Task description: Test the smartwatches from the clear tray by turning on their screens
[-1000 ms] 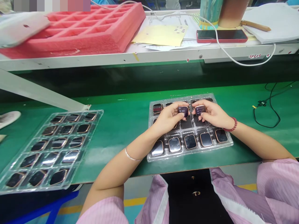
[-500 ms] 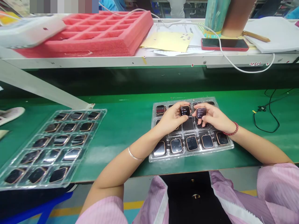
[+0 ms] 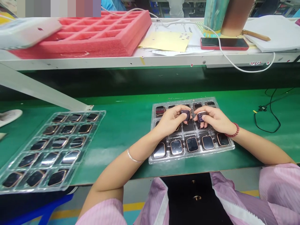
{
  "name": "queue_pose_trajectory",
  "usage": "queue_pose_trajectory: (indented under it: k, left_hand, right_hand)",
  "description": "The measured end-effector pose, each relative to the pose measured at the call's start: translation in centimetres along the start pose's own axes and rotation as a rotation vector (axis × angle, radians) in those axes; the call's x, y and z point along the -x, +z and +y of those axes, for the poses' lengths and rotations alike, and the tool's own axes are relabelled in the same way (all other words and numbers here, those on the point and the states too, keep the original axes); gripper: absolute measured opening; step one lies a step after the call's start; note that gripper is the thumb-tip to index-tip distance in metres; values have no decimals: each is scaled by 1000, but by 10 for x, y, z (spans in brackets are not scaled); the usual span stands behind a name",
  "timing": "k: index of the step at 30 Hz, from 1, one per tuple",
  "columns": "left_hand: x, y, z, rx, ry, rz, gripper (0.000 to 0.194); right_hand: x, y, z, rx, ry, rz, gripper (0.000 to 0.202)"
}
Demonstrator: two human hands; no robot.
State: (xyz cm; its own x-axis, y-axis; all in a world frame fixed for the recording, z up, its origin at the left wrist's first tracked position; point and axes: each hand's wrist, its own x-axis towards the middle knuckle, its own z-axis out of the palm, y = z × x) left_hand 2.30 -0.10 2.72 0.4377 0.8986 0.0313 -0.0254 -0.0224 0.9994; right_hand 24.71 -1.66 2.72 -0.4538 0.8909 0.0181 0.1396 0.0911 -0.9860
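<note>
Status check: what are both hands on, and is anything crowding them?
Left hand holds one watch; right hand holds another watch. Both over the clear tray, front row full. Nothing in the way.

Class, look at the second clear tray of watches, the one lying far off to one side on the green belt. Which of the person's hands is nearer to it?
Left. The left hand is on the side facing that tray; the right hand is beyond it, farther away.

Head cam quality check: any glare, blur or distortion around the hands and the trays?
Head view: even overhead light, soft shadows. Glare streaks the clear plastic tray of dark watch faces at left; less on the clear tray under the hands. Left hand and right hand are sharp, each holding a small rose-rimmed watch body. The white shelf edge bows; a mosaic patch covers the top left.
</note>
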Motion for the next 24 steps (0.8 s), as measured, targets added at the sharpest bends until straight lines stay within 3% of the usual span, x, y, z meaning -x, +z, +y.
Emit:
queue_pose_trajectory:
  k: [24]
  left_hand:
    - [1, 1, 0, -45, -1, -9, 22]
  right_hand:
    - [-1, 1, 6, -14, -8, 2, 24]
